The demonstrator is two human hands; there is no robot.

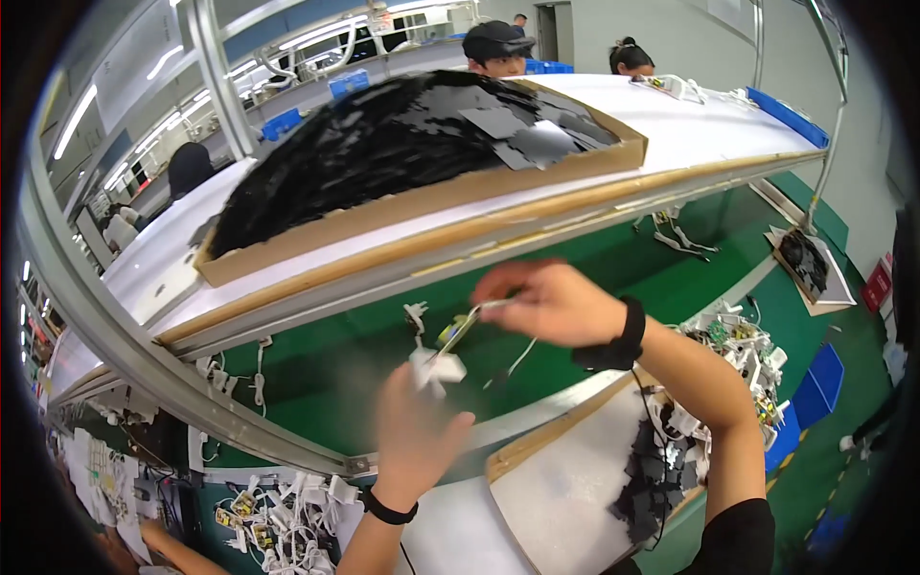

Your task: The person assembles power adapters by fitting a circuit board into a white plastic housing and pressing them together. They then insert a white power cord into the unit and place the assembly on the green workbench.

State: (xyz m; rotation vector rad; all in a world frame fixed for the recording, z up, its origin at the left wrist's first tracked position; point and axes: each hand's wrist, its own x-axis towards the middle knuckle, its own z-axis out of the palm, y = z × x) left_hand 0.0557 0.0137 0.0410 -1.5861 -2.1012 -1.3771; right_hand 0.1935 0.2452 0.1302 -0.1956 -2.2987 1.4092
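My right hand (556, 305) is closed in a pinch on a white cable (494, 304) above the green belt. A small circuit board with yellow parts (452, 331) hangs by its fingertips, toward the left. Just below that, a white plastic charger casing (438, 369) is at the fingertips of my left hand (414, 436). That hand is smeared by motion with its thumb held out, so whether it grips the casing cannot be made out. Behind them a white plug piece (415, 316) lies on the green belt (335, 331).
A cardboard tray (431, 196) of black sheets stands on the white shelf ahead. Heaps of white chargers and cables lie at lower left (292, 517) and right (743, 350). A metal post (115, 287) rises at left. Below right, a board (556, 489) carries black pieces. Other people are nearby.
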